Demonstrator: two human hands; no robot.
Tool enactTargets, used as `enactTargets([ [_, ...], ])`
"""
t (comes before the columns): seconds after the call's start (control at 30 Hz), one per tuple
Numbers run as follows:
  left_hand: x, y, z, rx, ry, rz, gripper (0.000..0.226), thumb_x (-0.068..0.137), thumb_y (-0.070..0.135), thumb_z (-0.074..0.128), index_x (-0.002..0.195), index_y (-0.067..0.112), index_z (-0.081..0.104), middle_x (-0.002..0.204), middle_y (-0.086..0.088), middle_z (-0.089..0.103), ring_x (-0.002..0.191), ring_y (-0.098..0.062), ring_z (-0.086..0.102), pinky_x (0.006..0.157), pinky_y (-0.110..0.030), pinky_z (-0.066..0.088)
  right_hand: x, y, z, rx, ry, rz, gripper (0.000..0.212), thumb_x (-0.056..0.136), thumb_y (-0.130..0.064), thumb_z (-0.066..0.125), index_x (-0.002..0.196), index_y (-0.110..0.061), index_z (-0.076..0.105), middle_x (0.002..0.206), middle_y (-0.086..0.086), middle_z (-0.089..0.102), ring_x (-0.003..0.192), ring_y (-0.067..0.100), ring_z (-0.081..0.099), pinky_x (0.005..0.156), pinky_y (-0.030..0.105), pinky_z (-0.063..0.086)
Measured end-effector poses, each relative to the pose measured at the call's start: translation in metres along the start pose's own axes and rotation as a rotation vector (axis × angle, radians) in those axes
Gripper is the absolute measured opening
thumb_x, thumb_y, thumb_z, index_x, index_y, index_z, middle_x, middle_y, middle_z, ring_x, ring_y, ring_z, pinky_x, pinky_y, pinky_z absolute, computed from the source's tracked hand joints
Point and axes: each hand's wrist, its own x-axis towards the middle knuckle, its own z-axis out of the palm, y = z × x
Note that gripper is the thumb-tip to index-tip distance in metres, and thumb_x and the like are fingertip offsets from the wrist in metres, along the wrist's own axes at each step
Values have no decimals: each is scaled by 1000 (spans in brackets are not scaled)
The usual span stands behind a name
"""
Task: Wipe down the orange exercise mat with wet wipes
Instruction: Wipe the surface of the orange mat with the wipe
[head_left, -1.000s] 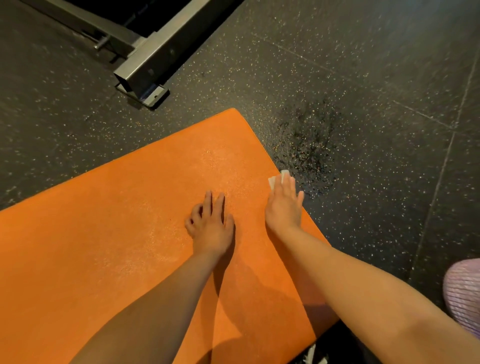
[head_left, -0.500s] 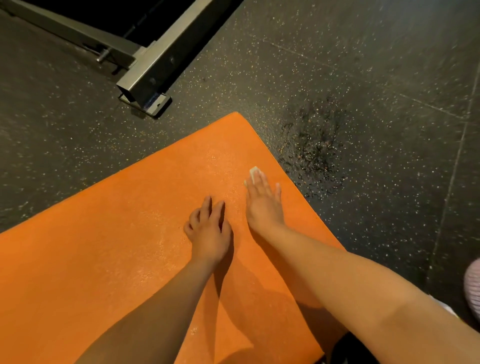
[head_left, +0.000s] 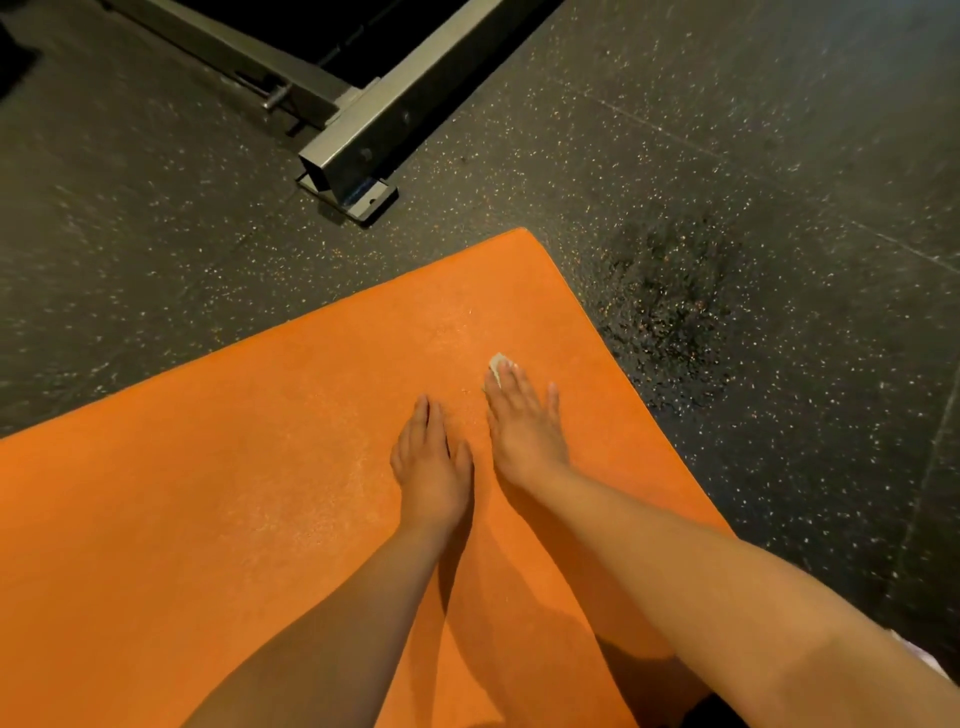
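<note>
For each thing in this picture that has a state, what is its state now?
mat: unrolled, flat on the floor.
wipe: pressed onto the mat, mostly hidden under the right fingers.
right hand: flat, fingers straight, pressing the wipe.
left hand: flat on the mat, holding nothing.
floor: dark patch beside the mat, looks wet.

Nothing can be read here. The orange mat (head_left: 234, 493), the metal frame (head_left: 374, 130) at eleven o'clock and the speckled floor (head_left: 779, 130) at one o'clock show no legible text, label, brand, number or sign.
</note>
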Motion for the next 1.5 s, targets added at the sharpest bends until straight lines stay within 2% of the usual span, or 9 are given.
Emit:
enactTargets([
  [0.13, -4, -7, -11, -99, 1, -36, 67, 104, 27, 51, 159, 9, 19, 168, -4, 5, 152, -23, 6, 121, -29, 8, -4, -6, 8, -132, -124, -316, 67, 105, -19, 38, 162, -30, 4, 169, -9, -9, 155, 11, -14, 122, 53, -10],
  [0.3, -5, -27, -21, -49, -29, 47, 59, 106, 27, 48, 158, 10, 25, 165, -3, 19, 150, -21, 11, 118, -23, 5, 10, 6, -6, -58, 16, 93, 71, 102, -10, 35, 162, -26, 1, 169, -5, -11, 155, 16, -14, 124, 56, -4],
  [0.37, -4, -26, -23, -71, -42, 26, 56, 107, 25, 46, 157, 9, 28, 164, -4, 22, 149, -21, 13, 119, -22, 6, 8, -4, -2, -37, 40, 137, 72, 102, -10, 34, 162, -24, -3, 169, -3, -13, 155, 16, -16, 122, 56, -6],
  [0.6, 8, -26, -28, -104, 2, 29, 47, 102, 15, 51, 149, 12, 45, 154, -8, 39, 140, -25, 28, 117, -31, 26, 9, -37, 17, -82, -119, -298, 61, 109, -24, 29, 163, -29, -1, 170, -10, -5, 155, 10, -12, 123, 48, -12],
  [0.7, 7, -28, -27, -56, -12, 49, 47, 102, 18, 52, 148, 12, 46, 155, -7, 37, 140, -26, 28, 117, -34, 27, 22, -13, 6, -128, 5, -103, 78, 101, -7, 37, 161, -30, -7, 169, -9, -6, 154, 13, -14, 123, 49, -11],
  [0.8, 9, -31, -26, -35, 4, 72, 46, 101, 19, 53, 147, 13, 49, 154, -7, 39, 137, -27, 32, 115, -37, 30, 34, -11, -3, -28, 69, 115, 74, 101, -6, 32, 162, -26, -5, 169, -8, -10, 154, 13, -15, 124, 51, -9],
  [1.07, 36, -19, -28, 55, 37, -51, 48, 104, 27, 43, 152, 27, 40, 164, 2, 24, 141, -26, 23, 112, -43, 22, 56, -47, 3, -47, -125, -285, 57, 109, -27, 28, 163, -29, 8, 169, -11, -4, 155, 10, -9, 124, 52, -11],
  [1.37, 35, 16, -10, 151, -106, -44, 53, 103, 53, 37, 154, 44, 25, 168, 10, -1, 149, -24, 2, 117, -52, 6, 38, 39, -20, 10, 247, 365, 71, 101, -6, 35, 162, -30, 7, 169, -11, -3, 155, 11, -8, 123, 56, -6],
  [1.5, 34, 28, -1, 177, -91, -98, 59, 101, 52, 41, 155, 41, 21, 168, 5, -6, 150, -27, 0, 118, -54, 2, 28, 15, -5, 38, 153, 158, 72, 101, -7, 37, 163, -30, 6, 169, -11, -4, 155, 9, -10, 124, 53, -8],
])
